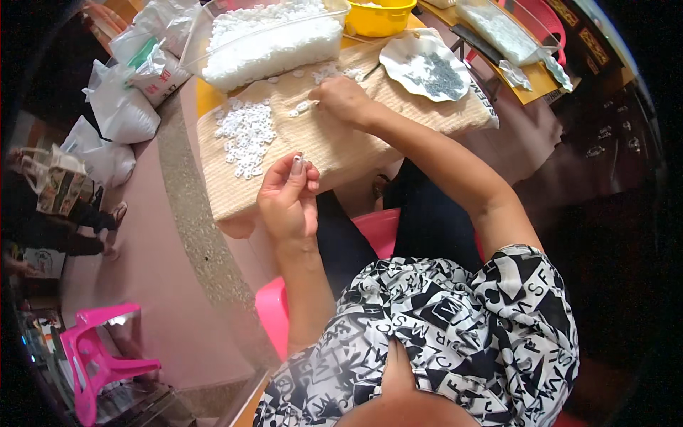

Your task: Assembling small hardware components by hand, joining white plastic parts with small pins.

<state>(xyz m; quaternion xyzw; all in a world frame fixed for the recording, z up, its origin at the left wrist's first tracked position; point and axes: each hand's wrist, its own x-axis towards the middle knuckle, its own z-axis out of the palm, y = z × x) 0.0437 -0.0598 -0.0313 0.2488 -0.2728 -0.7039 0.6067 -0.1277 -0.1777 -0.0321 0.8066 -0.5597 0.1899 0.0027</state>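
Observation:
My left hand [288,203] is raised at the near edge of the cloth-covered table, palm up, with thumb and fingertips pressed together. Whatever they pinch is too small to make out. Across the cloth, my right hand [346,103] reaches down with bent fingers beside a few small white plastic pieces [302,108]; its fingertips are partly hidden. Left of it spreads a loose pile of white pieces with holes [245,135]. A white scalloped plate [398,51] at the far right holds small grey parts [441,77] and some white ones.
The beige cloth [228,196] covers the tabletop. Behind it stand a clear tub [274,53] heaped with white pieces and a yellow basin [380,20]. White bags [121,110] and a pink stool [103,363] are on the floor at left. Another person's feet [114,228] show there.

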